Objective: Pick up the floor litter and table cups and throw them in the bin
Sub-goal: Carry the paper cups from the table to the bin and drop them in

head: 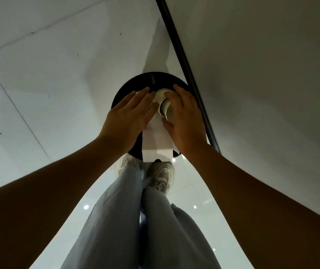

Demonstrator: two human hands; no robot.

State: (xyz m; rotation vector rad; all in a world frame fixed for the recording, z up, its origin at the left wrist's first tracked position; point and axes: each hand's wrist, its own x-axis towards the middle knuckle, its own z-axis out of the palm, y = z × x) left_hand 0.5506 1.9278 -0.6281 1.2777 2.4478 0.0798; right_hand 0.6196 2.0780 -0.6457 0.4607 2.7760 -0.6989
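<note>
Hovering above the black bin (124, 92), the right hand (184, 121) is gripping stacked cups (162, 102); the left hand (130, 115), fingers spread flat, is pressing white paper (156, 140).

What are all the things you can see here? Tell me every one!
bin: one, black, round, on the floor below the hands
cups: a nested stack, white, over the bin, count unclear
paper: one sheet, white, under the cups, over the bin
floor: pale glossy tiles
wall: off-white, right, dark strip at its base
shoes: two, pale, by the bin
trousers: light blue
left hand: flat, beside the cups
right hand: holding the cups
</note>
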